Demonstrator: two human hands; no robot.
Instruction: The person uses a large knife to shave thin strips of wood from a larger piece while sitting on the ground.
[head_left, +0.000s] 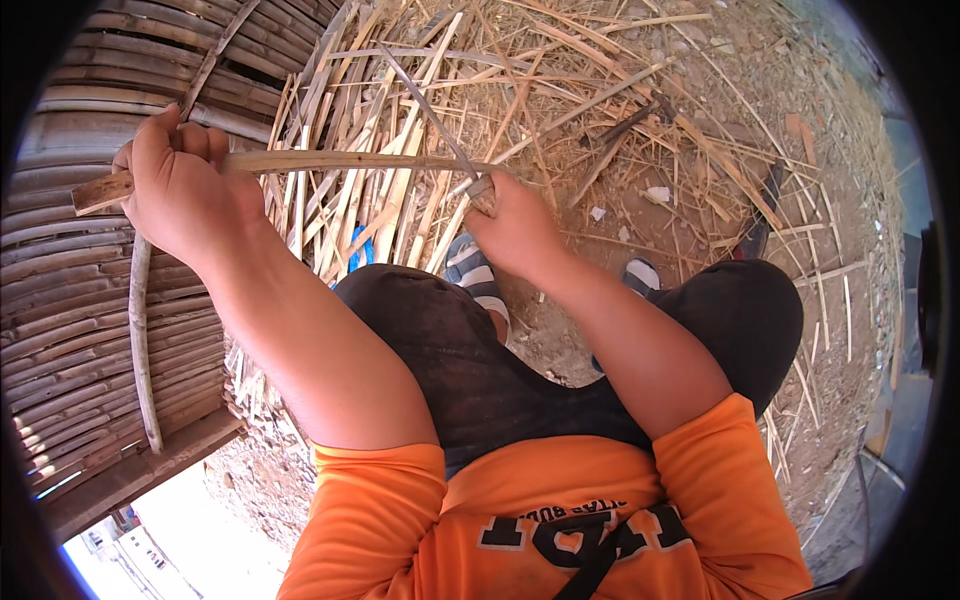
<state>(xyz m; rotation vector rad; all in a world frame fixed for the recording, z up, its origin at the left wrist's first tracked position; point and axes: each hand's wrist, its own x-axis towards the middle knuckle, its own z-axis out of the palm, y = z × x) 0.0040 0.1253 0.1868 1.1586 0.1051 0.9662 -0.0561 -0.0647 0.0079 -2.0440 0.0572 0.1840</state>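
My left hand (pixel 185 180) is closed round a long bamboo strip (pixel 330 160) near its left end, beside the bamboo wall. The strip runs rightward, bowing slightly, to my right hand (pixel 515 225). That hand is closed on a knife, its narrow grey blade (pixel 425 105) pointing up and to the left. The strip meets the blade close to the knuckles of my right hand. Most of the knife's handle is hidden in the fist. Both hands are in front of my knees.
A wall of bamboo slats (pixel 80 250) stands at the left. Split bamboo strips (pixel 400 200) lie piled beyond my knees, with a blue scrap (pixel 361 247) among them. Shavings cover the dirt ground (pixel 660 230). At the right lies a dark, blade-like piece (pixel 757 225).
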